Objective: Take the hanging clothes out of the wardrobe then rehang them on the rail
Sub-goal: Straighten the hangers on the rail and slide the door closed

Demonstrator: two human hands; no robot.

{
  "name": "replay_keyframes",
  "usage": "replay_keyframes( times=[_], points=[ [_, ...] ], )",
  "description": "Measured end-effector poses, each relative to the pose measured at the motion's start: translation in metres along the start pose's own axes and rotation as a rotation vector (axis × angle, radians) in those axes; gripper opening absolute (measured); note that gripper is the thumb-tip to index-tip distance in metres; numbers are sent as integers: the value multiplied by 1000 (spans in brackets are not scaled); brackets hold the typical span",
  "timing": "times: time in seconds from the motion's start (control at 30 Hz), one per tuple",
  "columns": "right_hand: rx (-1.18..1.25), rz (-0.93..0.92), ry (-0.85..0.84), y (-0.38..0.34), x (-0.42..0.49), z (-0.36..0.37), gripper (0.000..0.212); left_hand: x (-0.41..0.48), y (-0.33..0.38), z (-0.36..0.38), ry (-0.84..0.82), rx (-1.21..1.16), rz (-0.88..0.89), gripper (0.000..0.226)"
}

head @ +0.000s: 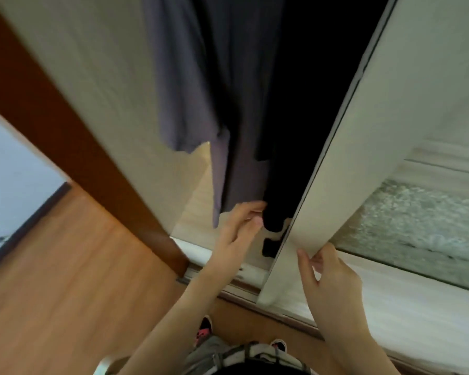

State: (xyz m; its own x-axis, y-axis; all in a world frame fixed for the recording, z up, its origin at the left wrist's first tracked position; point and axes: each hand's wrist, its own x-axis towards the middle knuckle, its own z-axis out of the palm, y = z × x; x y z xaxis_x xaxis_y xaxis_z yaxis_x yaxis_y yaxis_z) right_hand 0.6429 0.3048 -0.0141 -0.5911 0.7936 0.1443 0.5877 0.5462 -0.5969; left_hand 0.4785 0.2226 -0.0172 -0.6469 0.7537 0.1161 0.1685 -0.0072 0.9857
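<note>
We record the right hand [328,280] pinching the edge of the pale sliding wardrobe door [322,185], thumb in front. The left hand [238,226] is spread, its fingertips at the hem of a black hanging garment [282,131]. Beside it, inside the pale wood-grain wardrobe [106,90], hangs a grey-purple garment [179,77].

We think this is a room in a home, probably a bedroom: we see a wardrobe [98,85] with a pale sliding door [344,171], grey and dark clothes [190,77] hanging inside, a wooden floor [65,280] and a plain white wall [11,171].
</note>
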Motion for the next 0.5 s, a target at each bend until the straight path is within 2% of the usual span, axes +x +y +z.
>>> replay_keyframes(
  times=[0.17,0.3,0.4,0.5],
  points=[
    [-42,-97,3,-39,10,34,23,-16,-1,-116,424,150,27,33],
    [-52,-136,-20,-70,19,60,24,-15,-4,-195,794,219,30,42],
    [-55,-152,-31,-93,23,78,21,3,-9,-243,928,188,-6,54],
    [-29,-171,-30,-115,27,95,17,22,-15,-275,922,141,-55,60]
  ],
)
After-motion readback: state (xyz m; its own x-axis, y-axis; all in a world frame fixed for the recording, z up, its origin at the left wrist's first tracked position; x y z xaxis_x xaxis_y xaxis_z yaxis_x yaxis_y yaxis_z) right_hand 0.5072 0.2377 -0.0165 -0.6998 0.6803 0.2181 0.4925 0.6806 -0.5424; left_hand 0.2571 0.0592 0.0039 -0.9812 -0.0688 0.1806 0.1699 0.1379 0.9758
